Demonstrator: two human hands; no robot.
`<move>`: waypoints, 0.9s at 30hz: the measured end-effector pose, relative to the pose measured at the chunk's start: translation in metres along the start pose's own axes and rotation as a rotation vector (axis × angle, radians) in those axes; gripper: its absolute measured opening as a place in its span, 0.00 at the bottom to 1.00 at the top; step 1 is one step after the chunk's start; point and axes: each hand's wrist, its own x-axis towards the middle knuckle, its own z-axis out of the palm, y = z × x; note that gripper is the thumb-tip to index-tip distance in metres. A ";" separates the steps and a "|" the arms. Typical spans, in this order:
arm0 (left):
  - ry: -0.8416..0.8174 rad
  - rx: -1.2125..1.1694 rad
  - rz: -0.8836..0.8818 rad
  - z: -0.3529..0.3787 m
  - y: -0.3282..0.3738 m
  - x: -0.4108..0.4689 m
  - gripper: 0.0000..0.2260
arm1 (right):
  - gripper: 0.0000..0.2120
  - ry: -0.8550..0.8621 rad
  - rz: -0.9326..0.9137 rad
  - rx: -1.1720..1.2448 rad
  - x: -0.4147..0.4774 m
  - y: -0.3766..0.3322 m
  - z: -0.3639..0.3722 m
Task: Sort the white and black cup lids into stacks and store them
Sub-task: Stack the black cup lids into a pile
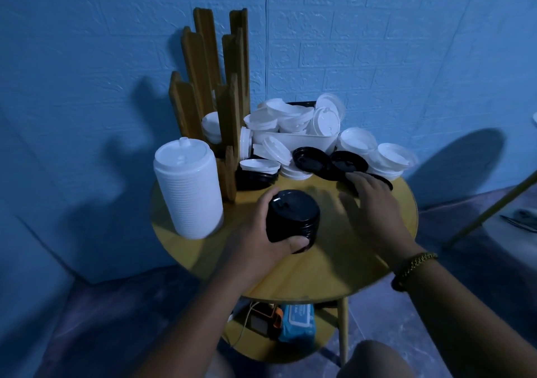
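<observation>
Head: left fingers (268,203) curled round black stack (294,217)

Tall white lid stack (189,188): upright, left side of the tabletop (334,261), lids nested tight. Black lid stack (293,219): short, tilted, gripped in the left hand (261,232) at centre. Loose white lids (290,116): jumbled heap at the far side, in and around a white tray (302,142), spilling to the right. Two loose black lids (312,158) lean on the heap's near edge. A few stored white lids (210,127) sit low in the wooden holder (203,72). Small black pile (252,178) sits beside the holder with one white lid on top.
</observation>
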 end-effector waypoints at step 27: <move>0.025 0.009 0.044 0.000 -0.002 -0.001 0.42 | 0.14 -0.057 0.063 0.099 0.018 0.011 0.003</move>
